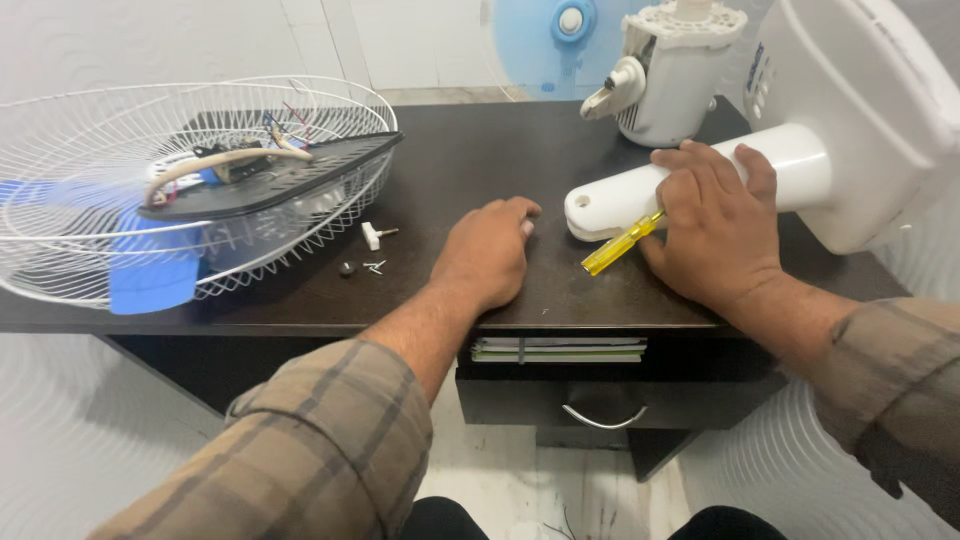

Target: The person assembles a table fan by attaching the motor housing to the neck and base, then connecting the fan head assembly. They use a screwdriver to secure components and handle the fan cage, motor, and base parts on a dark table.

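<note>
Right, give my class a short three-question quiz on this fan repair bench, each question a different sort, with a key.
1. True or false: the right hand holds a yellow-handled screwdriver while resting on the white fan stand.
2. Multiple choice: what lies inside the white wire fan guard? A) a black panel with wires B) a hammer C) a stack of books
3. Fill in: the left hand lies flat on the dark ____, holding nothing.

Key
1. True.
2. A: the black panel sits in the guard with blue blades.
3. Desk; small screws lie loose on it nearby.
</note>
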